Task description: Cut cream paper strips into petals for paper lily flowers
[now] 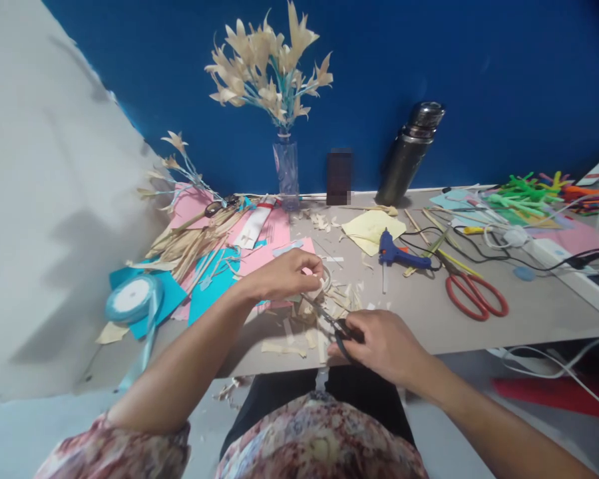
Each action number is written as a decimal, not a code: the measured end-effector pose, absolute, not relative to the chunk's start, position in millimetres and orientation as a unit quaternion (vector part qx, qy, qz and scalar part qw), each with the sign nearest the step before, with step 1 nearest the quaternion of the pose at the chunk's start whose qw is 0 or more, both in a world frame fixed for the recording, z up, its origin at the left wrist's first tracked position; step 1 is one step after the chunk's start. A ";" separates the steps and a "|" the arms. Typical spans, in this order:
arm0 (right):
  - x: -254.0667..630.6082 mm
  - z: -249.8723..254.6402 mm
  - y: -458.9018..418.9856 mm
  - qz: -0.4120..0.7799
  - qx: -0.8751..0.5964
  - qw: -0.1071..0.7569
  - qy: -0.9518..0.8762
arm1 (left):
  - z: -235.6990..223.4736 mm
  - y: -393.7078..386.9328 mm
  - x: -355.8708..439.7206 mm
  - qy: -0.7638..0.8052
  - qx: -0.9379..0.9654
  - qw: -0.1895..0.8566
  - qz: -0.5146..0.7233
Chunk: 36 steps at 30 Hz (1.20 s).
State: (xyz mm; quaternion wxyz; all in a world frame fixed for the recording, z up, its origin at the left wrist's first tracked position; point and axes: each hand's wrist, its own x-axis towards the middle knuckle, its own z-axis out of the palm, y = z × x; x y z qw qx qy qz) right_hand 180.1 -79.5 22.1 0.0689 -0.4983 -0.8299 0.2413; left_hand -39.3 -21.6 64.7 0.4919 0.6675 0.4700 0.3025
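My left hand (287,273) is above the middle of the table, its thumb and fingers pinched together. A pale curved strip (326,279) shows at its fingertips; its exact kind is hard to make out. My right hand (387,342) grips the black handles of a pair of scissors (326,315). The blades point up and left, their tips just below my left fingers. Under both hands lie dry, straw-coloured husk scraps (342,299) and cut pieces, spread to the table's front edge.
A blue glue gun (402,255) and red-handled scissors (474,296) lie at right, near cables and a power strip (574,273). Behind stand a vase (286,169) of husk flowers (269,63) and a leaning flask (408,156). A ribbon roll (134,298) sits at left.
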 end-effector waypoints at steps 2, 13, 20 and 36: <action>182.0 21.9 -73.6 0.222 -0.497 0.048 -0.838 | 59.9 -17.6 -37.7 0.443 0.691 0.509 0.258; 209.5 30.0 -58.2 0.381 -0.516 0.192 -0.743 | 67.0 -26.9 -36.8 0.454 0.497 0.488 0.555; 179.6 25.9 -74.6 0.640 -0.343 0.298 -0.620 | 67.1 -66.9 -16.3 0.442 0.424 0.576 0.541; 175.4 20.6 -90.5 0.652 -0.360 0.275 -0.607 | 59.2 -72.6 -5.8 0.491 0.458 0.510 0.537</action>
